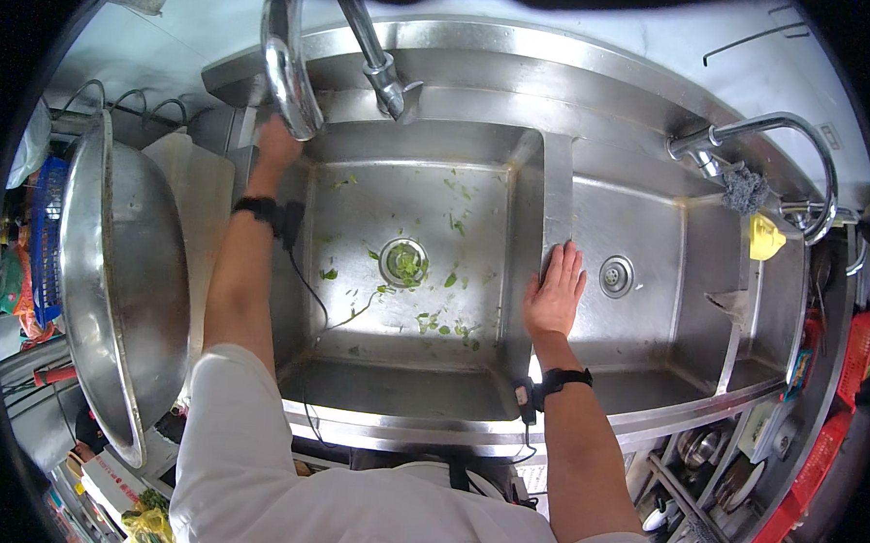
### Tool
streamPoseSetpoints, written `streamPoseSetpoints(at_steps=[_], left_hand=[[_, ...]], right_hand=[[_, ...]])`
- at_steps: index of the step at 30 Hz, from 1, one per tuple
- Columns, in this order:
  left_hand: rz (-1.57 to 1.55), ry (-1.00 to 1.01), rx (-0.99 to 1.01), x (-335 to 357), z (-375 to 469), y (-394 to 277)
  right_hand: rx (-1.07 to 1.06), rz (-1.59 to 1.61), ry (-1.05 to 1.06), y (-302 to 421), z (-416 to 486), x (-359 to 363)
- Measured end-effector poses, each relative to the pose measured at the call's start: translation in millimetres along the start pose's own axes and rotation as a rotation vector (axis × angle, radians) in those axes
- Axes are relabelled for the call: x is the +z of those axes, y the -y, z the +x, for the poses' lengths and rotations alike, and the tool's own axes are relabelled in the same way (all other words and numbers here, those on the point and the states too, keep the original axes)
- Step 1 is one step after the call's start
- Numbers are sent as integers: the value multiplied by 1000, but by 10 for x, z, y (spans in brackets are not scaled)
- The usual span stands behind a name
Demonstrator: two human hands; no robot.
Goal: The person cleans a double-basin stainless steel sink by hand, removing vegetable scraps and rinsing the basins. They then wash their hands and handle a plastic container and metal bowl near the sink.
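My left hand (276,152) reaches to the back left corner of the left sink basin (345,318). A curved chrome spout (287,68) partly covers it, and what the fingers touch there is hidden. My right hand (555,295) lies flat on the steel divider (557,197) between the two basins, fingers stretched out and holding nothing. Bits of green leaf (451,279) are scattered over the left basin's floor. More leaf scraps (406,264) sit in its drain (384,275). A long stem (360,310) lies near that drain. The right basin (643,331) has its own drain strainer (616,276).
A large steel bowl (144,259) stands on edge at the left, before a pale board (209,189). A second tap (747,128) rises at the right, near a steel scourer (746,189) and a yellow object (766,237). Red baskets (820,456) line the far right. Cables hang from both wrists.
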State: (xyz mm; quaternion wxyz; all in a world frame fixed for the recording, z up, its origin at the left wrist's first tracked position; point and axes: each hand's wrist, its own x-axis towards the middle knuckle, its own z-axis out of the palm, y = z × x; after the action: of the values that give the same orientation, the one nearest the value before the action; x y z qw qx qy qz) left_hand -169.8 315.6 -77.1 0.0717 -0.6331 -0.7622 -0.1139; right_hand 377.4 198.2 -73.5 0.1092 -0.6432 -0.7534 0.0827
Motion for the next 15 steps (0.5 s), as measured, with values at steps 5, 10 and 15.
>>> streamPoseSetpoints(at_steps=[5, 10, 15], left_hand=[[-363, 386, -16, 24, -837, -960], [-739, 530, -376, 514, -1563, -1415], [-1095, 375, -497, 671, -1779, -1391]], right_hand=[[10, -10, 20, -11, -6, -6], [5, -11, 26, -28, 2, -4], [-6, -8, 12, -13, -5, -18]])
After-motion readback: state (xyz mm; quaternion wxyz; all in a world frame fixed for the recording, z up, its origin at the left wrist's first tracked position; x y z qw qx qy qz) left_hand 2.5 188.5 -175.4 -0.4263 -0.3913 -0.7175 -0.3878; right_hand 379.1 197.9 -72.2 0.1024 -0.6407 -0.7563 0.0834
